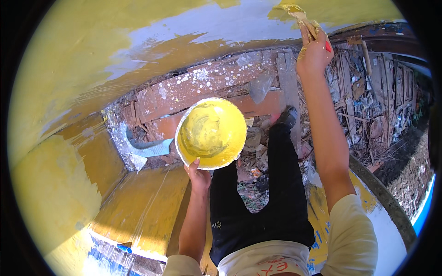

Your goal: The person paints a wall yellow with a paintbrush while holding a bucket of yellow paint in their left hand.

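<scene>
My left hand (200,177) grips the near rim of a round white bowl (212,133), its thumb over the edge. Yellow paint coats the inside of the bowl, with a greyish smear in the middle. Up at the far right, my right hand (315,53) is wrapped round the handle of a paintbrush (301,16). Its yellow-coated bristles touch the wall (230,23) or lie very close to it; which, I cannot tell. Yellow paint covers the wall in part, around a pale whitish-blue patch. Some yellow paint marks my right hand.
Paint-spattered boards (198,80) and rubble lie below the wall. A light-blue curved plastic piece (154,148) is left of the bowl. Scrap wood and litter (363,96) fill the right side. A yellow ledge (147,207) is at the lower left, and my shoe (288,117) rests on the boards.
</scene>
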A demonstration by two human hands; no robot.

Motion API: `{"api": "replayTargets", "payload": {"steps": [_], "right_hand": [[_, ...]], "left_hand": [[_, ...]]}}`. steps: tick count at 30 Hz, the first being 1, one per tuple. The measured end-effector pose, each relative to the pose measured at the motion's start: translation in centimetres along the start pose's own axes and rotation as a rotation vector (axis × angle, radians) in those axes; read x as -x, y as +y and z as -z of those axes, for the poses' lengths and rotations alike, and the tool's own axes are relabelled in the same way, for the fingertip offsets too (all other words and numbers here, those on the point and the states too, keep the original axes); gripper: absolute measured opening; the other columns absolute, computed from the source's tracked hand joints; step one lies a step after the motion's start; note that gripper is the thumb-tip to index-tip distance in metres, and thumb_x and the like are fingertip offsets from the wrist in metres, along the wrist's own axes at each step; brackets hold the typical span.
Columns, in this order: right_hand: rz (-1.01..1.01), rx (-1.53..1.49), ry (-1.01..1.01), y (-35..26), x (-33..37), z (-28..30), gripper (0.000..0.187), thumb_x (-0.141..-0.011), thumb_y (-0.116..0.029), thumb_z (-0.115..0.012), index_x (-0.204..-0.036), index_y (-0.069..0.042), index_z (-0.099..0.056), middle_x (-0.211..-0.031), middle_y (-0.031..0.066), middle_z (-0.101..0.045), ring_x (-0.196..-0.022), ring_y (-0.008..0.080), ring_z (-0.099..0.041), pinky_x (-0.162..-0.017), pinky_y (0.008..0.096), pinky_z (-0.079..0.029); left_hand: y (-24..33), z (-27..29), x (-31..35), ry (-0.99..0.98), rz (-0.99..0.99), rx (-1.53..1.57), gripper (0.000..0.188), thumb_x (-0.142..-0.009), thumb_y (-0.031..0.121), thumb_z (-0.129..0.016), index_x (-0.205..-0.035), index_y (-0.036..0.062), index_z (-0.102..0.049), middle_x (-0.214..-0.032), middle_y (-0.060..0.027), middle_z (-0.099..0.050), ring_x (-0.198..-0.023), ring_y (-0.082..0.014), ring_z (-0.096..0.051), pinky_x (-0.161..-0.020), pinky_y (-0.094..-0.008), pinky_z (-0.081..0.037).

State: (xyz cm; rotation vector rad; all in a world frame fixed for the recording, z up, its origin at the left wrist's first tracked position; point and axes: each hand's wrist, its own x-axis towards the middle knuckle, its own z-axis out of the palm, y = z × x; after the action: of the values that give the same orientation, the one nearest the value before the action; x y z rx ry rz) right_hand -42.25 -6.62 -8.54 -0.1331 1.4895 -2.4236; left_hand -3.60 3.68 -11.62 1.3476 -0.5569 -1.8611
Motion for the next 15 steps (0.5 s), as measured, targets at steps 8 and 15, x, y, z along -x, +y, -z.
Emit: {"api": "replayTargets", "payload": {"steps": [8,15], "right_hand": [[-0.176,0.060,0.199,5.4,0.2,4.9,0.027,-0.086,-0.007,-0.050,-0.103,0.014,-0.049,-0.100,0.0204,-0.055,-0.089,0.0291,-0.060,-0.085,0.0347,-0.053],[-0.195,-0.144,0.148,2.1,-2.0,1.1,0.027,-0.087,-0.005,-0.049,-0.106,0.014,-0.047,-0.105,0.0204,-0.053,-0.095,0.0291,-0.058,-0.088,0.0309,-0.052]], "left_hand": [[-0.4,0.8,0.1,0.024,0.020,0.039,0.063,-0.075,0.028,-0.056,-0.132,0.0090,-0.034,-0.128,-0.0070,-0.044,-0.119,-0.0238,-0.042,-0.099,-0.0403,-0.032],[-1.0,2.7,0.2,0.058,-0.017,0.042,0.063,-0.075,0.029,-0.057,-0.131,0.0086,-0.036,-0.127,-0.0079,-0.045,-0.118,-0.0242,-0.043,-0.099,-0.0410,-0.034]]}}
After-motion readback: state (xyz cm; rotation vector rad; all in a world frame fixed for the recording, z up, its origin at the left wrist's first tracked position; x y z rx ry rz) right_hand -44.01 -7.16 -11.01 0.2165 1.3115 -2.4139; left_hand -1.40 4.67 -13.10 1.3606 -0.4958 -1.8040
